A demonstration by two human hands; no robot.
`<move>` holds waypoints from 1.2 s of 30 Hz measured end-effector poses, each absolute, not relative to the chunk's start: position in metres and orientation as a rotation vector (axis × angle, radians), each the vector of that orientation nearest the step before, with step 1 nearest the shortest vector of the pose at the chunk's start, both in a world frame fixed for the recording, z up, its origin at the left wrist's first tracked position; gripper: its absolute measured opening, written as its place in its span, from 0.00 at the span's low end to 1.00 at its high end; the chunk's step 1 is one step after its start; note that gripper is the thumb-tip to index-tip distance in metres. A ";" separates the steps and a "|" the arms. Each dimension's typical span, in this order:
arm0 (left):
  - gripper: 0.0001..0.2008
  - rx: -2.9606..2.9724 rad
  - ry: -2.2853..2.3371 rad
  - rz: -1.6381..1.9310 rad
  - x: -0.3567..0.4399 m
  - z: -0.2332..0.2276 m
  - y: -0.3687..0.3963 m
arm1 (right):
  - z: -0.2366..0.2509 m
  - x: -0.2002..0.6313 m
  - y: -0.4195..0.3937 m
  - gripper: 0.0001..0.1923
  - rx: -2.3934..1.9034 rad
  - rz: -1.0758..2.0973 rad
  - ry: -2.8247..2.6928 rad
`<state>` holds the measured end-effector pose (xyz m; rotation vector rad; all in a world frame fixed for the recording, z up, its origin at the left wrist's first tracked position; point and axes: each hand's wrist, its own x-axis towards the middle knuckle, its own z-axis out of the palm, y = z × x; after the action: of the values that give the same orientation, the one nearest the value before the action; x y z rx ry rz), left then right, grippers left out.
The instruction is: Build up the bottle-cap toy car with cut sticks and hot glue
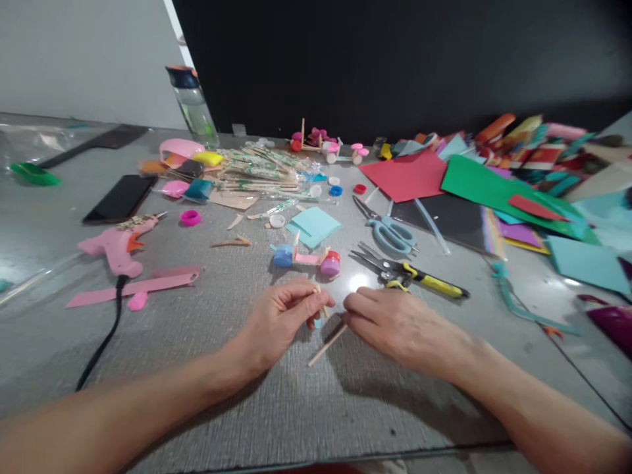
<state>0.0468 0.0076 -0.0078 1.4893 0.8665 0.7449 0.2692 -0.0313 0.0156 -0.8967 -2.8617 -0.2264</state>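
Note:
Between the thumb and fingers of my left hand (pixel 286 319) is a short wooden stick piece (pixel 324 309), with a bit of light blue showing below it. My right hand (pixel 395 326) is closed on one end of a longer thin wooden stick (pixel 326 347), which slants down to the left, close to the table. Just beyond my hands stands a small toy scooter (pixel 309 259) with blue, red and purple bottle-cap wheels. Yellow-and-black pliers (pixel 434 282) lie past my right hand, with blue-handled scissors (pixel 392 236) behind them.
A pink glue gun (pixel 116 247) with a black cord lies left, near a phone (pixel 120 199). Wrapped wooden sticks (pixel 266 168) are piled behind, beside a water bottle (pixel 195 108). Red (pixel 405 174) and green paper (pixel 503 191) spread at right. Another small toy (pixel 326 145) stands at the back.

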 end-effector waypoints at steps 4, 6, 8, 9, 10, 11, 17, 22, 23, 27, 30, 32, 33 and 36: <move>0.15 1.383 0.849 0.588 0.046 -0.006 0.009 | 0.022 0.268 -0.045 0.17 -0.703 -0.338 -2.743; 0.15 1.363 0.796 0.498 0.046 -0.004 0.009 | 0.024 0.264 -0.049 0.18 -0.559 -0.329 -2.695; 0.15 1.366 0.710 0.434 0.047 -0.002 0.008 | 0.024 0.258 -0.050 0.17 -0.407 -0.306 -2.670; 0.17 1.372 0.668 0.418 0.047 -0.001 0.008 | 0.023 0.256 -0.049 0.17 -0.357 -0.294 -2.663; 0.18 1.381 0.633 0.410 0.047 0.000 0.008 | 0.022 0.254 -0.048 0.17 -0.327 -0.280 -2.660; 0.19 1.390 0.608 0.407 0.047 0.000 0.008 | 0.020 0.252 -0.047 0.17 -0.311 -0.265 -2.660; 0.18 1.452 0.581 0.415 0.043 0.001 0.011 | 0.016 0.253 -0.046 0.21 -0.409 -0.065 -2.702; 0.16 1.506 0.614 0.402 0.044 0.005 0.014 | 0.016 0.253 -0.047 0.20 -0.401 -0.035 -2.768; 0.16 1.520 0.618 0.396 0.044 0.006 0.014 | 0.016 0.253 -0.047 0.19 -0.395 -0.033 -2.778; 0.18 1.540 0.650 0.403 0.044 0.008 0.013 | 0.015 0.253 -0.045 0.18 -0.361 -0.003 -2.764; 0.17 1.475 0.659 0.456 0.044 0.008 0.012 | 0.015 0.255 -0.048 0.13 -0.373 0.005 -2.613; 0.15 1.391 0.676 0.512 0.045 0.008 0.011 | 0.016 0.256 -0.050 0.07 -0.594 0.039 -2.415; 0.14 1.346 0.689 0.546 0.045 0.008 0.010 | 0.017 0.256 -0.051 0.06 -0.753 0.103 -2.309; 0.10 1.246 0.716 0.661 0.047 0.007 0.007 | 0.019 0.253 -0.051 0.06 -1.143 0.561 -2.052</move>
<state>0.0475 0.0068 0.0071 1.2457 0.7156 0.6609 0.2526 -0.0512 0.0193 -1.1429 -2.0524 0.5608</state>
